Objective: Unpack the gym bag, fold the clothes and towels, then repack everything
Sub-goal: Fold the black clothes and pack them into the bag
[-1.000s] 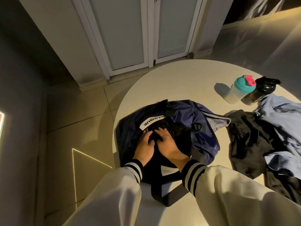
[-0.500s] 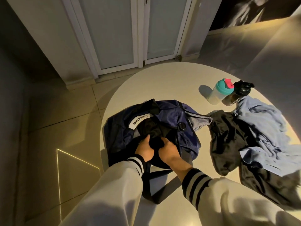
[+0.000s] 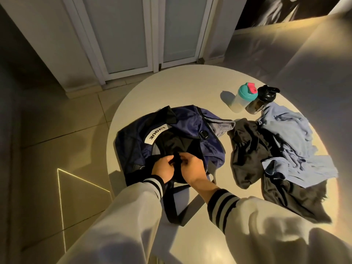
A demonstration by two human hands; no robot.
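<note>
Both the left grip (image 3: 163, 168) and the right grip (image 3: 192, 166) pinch the black garment (image 3: 178, 162) between them, with the gym bag (image 3: 190, 122) beneath.

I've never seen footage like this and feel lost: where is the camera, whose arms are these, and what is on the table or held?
No machine here: a person wears one camera on the head, looking down at their own arms. The left hand and right hand each pinch a black cloth at the open navy gym bag, which lies on a round white table. To its right lie a crumpled black garment and a light blue garment; behind them stand a teal-lidded shaker and a black bottle.
</note>
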